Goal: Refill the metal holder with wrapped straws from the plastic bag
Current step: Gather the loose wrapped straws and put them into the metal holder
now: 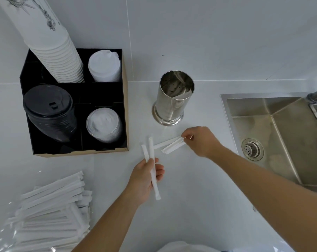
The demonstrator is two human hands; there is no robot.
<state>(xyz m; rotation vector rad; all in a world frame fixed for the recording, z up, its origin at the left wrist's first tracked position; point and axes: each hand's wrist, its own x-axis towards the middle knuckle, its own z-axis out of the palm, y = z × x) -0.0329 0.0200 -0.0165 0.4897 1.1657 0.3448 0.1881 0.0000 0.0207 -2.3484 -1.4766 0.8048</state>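
The shiny metal holder (173, 99) stands upright on the white counter, with a few wrapped straws leaning inside it. My left hand (145, 179) grips two white wrapped straws (151, 160) that point up and away from me. My right hand (201, 140) pinches the ends of a few wrapped straws (170, 146) lying on the counter just below the holder. At the lower left, the clear plastic bag (3, 231) lies open with a big pile of wrapped straws (54, 206) spilling from it.
A black cup-and-lid organizer (75, 113) stands to the left of the holder, holding a tall stack of white cups, black lids and clear lids. A steel sink (274, 135) with a drain is set into the counter at the right. The wall runs behind.
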